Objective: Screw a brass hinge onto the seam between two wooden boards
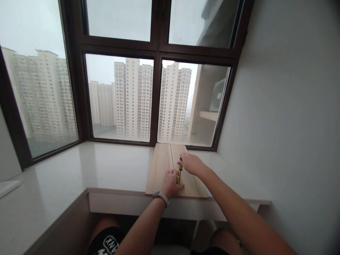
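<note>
Two pale wooden boards (pixel 160 166) lie side by side on the white sill counter, with a dark seam between them. A small brass-coloured piece that looks like a hinge (pixel 178 177) sits over the seam near the front. My left hand (pixel 171 183), a watch on its wrist, holds this piece against the wood between thumb and fingers. Above it, my right hand (pixel 191 163) is closed round the yellow and black handle of a screwdriver (pixel 181 165). The shaft points down to the brass piece; its tip and any screw are too small to make out.
The white counter (pixel 119 166) runs below the dark-framed window (pixel 156 99) and bends toward me on the left. A plain wall (pixel 281 106) rises on the right. A white object (pixel 9 187) lies at the far left. My legs are beneath the counter's front edge.
</note>
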Tool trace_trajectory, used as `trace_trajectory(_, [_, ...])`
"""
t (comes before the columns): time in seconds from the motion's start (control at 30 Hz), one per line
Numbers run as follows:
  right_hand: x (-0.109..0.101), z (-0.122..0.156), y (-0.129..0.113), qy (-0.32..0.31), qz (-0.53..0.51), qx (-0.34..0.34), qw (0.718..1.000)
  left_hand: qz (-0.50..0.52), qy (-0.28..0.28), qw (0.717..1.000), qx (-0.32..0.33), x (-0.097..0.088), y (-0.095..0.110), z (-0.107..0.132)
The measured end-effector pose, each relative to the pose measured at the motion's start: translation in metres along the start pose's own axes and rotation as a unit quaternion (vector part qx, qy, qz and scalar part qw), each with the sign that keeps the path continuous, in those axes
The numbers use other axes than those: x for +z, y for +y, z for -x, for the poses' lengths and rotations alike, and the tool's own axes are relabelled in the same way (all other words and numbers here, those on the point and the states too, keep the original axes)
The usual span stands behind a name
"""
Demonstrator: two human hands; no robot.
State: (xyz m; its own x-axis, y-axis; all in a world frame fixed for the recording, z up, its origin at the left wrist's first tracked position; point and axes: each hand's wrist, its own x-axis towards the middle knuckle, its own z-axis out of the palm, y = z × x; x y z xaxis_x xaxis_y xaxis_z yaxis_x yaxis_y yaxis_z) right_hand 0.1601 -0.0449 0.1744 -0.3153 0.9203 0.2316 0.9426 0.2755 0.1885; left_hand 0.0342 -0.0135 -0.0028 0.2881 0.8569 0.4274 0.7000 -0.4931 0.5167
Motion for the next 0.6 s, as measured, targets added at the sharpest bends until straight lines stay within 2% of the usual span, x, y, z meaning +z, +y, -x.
trace_trajectory(0.17, [0.0017,-0.003,0.0041,-0.005,-0.035,-0.054,0.998,0.001,0.005,1.0,0.001,0.0016,-0.0017,-0.0001])
trace_trajectory(0.33, [0.0013,-0.0035,0.007,0.029,-0.085,-0.093,0.992,0.0,0.008,1.0,0.006,0.0008,-0.0019,-0.0006])
trace_trajectory(0.6, [-0.0008,-0.0048,0.0074,0.022,-0.068,-0.092,0.993,0.002,-0.006,1.0,-0.001,-0.002,0.0011,0.0003])
